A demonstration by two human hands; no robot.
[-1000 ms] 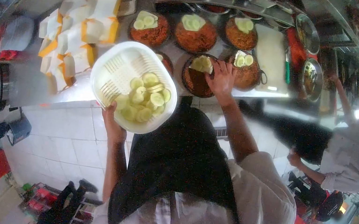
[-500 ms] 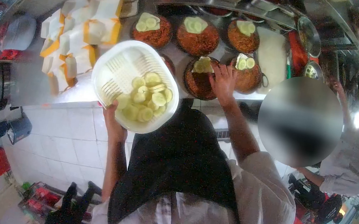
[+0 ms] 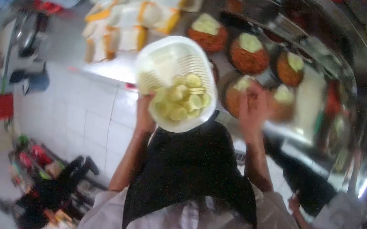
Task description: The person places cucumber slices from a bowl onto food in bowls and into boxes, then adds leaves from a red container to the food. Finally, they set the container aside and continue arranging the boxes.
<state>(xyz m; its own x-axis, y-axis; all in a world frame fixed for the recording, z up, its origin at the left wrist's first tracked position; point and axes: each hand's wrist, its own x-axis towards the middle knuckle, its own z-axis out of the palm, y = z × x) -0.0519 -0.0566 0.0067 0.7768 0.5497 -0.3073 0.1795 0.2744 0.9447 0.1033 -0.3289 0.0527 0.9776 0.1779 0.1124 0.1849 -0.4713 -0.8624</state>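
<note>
My left hand [image 3: 145, 115] grips the near-left rim of a white plastic basket [image 3: 161, 60], tilted toward me. Round pale-green cucumber slices [image 3: 180, 102] are heaped in its lower part. My right hand [image 3: 253, 110], smeared by motion, hovers over the front row of dark round dishes. Under its fingertips lies a dish of reddish-brown food [image 3: 232, 102] topped with cucumber slices, partly hidden. Just right of the hand is another such dish [image 3: 283, 112]. Three more topped dishes form the back row: a left one [image 3: 210, 42], a middle one [image 3: 249, 61] and a right one [image 3: 288, 75].
White-and-yellow open cartons [image 3: 134, 14] stand on the counter at the left. A pale board [image 3: 308, 104] lies right of the dishes. Metal containers [image 3: 255, 3] line the back. A person in a light shirt [image 3: 340, 221] stands at the right; another person in dark clothes [image 3: 45, 198] is lower left.
The view has swung, so the counter's contents sit farther right. My right hand has lifted from the front-left dish toward the gap between the front dishes. My left hand still holds the basket.
</note>
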